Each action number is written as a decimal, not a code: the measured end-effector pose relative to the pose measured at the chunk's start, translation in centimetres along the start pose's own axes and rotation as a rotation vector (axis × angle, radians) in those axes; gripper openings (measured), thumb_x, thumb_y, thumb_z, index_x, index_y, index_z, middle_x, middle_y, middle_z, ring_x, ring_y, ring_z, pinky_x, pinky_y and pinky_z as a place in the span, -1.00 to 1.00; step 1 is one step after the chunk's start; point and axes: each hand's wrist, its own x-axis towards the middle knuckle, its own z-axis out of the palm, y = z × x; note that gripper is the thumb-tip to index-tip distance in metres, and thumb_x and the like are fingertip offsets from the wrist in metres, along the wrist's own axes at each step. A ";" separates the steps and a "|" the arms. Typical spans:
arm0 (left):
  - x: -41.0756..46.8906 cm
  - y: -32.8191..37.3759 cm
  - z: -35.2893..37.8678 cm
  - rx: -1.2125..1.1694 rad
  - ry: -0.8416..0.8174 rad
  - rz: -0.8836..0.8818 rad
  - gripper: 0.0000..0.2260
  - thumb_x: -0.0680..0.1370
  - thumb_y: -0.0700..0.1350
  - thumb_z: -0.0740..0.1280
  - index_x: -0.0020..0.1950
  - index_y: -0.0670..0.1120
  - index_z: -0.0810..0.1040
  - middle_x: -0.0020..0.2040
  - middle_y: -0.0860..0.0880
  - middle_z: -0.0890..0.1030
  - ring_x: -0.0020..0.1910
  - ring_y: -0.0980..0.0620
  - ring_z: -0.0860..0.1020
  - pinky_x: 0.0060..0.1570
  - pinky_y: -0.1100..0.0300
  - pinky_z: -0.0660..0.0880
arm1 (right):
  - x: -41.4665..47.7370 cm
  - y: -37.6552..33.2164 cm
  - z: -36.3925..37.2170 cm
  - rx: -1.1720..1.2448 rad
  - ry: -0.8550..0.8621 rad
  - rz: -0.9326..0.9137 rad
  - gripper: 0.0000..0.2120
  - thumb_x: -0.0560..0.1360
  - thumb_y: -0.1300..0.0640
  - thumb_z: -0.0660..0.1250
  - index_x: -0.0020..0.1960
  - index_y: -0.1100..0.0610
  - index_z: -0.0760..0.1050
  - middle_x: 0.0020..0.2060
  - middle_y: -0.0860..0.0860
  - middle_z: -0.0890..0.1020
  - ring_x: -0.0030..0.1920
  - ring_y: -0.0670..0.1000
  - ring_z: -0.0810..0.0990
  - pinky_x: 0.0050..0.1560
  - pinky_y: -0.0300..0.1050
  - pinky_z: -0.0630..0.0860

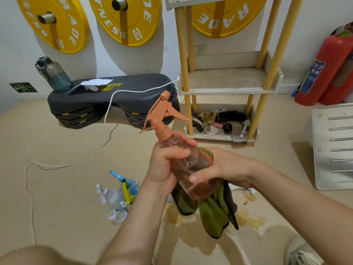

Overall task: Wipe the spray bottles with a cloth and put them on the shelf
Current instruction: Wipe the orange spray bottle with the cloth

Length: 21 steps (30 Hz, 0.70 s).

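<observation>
I hold an orange spray bottle (193, 169) tilted in mid-air, its orange trigger head (164, 113) pointing up and away. My left hand (164, 163) grips its neck and upper body. My right hand (223, 167) wraps a green cloth (214, 211) round the lower body, thumb on the plastic; the cloth hangs down below the bottle. Several more spray bottles, white and blue (118, 194), lie on the floor at the lower left. The shelf (227, 90) with yellow posts stands straight ahead; its middle tier is bare.
The shelf's bottom tier holds assorted clutter (219, 121). A dark step platform (112, 100) with a water jug (54, 74) sits to the left, a white cord (107, 119) trailing over the floor. Red fire extinguishers (324, 66) stand right. Brown liquid (248, 215) is spilled under my hands.
</observation>
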 end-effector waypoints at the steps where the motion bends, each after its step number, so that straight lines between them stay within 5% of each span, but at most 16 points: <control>1: 0.1 0.0 -0.1 -0.004 0.021 -0.017 -0.80 0.23 -0.35 0.30 -0.20 -0.16 0.56 -0.24 -0.13 0.61 -0.20 -0.08 0.60 -0.11 0.02 0.57 | 0.1 0.2 0.4 0.010 0.073 -0.011 -0.51 0.31 0.15 0.59 0.22 0.06 0.58 0.10 0.05 0.70 0.14 0.09 0.67 0.29 0.15 0.53; 6: 0.7 -0.3 -0.2 0.358 0.337 -0.096 -0.89 0.49 -0.09 0.45 -0.05 -0.09 0.58 -0.19 -0.07 0.70 -0.13 -0.09 0.69 -0.06 0.02 0.61 | 0.3 0.1 2.2 -0.326 0.497 -0.068 -0.45 0.20 -0.15 0.62 0.13 -0.11 0.53 -0.08 -0.12 0.69 -0.10 -0.08 0.68 0.00 0.06 0.65; 11: 0.7 -1.1 -0.5 0.393 0.480 -0.048 -0.85 0.49 -0.01 0.46 -0.06 -0.07 0.60 -0.12 -0.10 0.70 -0.14 -0.03 0.68 -0.08 0.06 0.61 | 0.0 -0.4 3.2 -0.739 0.594 -0.011 -0.43 0.22 -0.37 0.46 0.05 -0.06 0.41 -0.10 -0.14 0.61 -0.11 -0.06 0.59 -0.07 0.03 0.58; 16: 0.2 -0.9 -0.3 0.811 0.433 0.345 -0.86 0.44 0.01 0.49 -0.15 0.03 0.56 -0.29 0.13 0.63 -0.27 0.21 0.59 -0.25 0.39 0.47 | 0.6 0.9 3.6 -0.325 0.479 0.039 -0.43 0.16 -0.27 0.53 0.03 0.00 0.50 -0.08 -0.08 0.66 -0.09 -0.06 0.64 -0.03 -0.02 0.60; 19: 0.4 -1.1 -0.8 1.033 0.316 0.484 -0.75 0.36 0.19 0.42 -0.15 0.06 0.52 -0.28 0.12 0.60 -0.23 0.17 0.56 -0.22 0.35 0.44 | 0.8 1.9 3.3 -0.010 0.332 0.008 -0.73 0.36 0.19 0.55 0.02 0.21 0.62 -0.08 0.13 0.72 -0.05 0.07 0.69 0.15 0.05 0.58; 21: 1.4 -1.2 -1.3 1.276 0.248 0.460 -0.67 0.33 0.33 0.30 -0.17 0.09 0.49 -0.26 0.13 0.55 -0.17 0.12 0.48 -0.17 0.24 0.39 | 1.0 3.1 3.0 0.007 0.358 0.069 -0.79 0.38 0.16 0.56 -0.01 0.14 0.67 -0.07 0.08 0.74 -0.01 0.01 0.70 0.20 0.04 0.57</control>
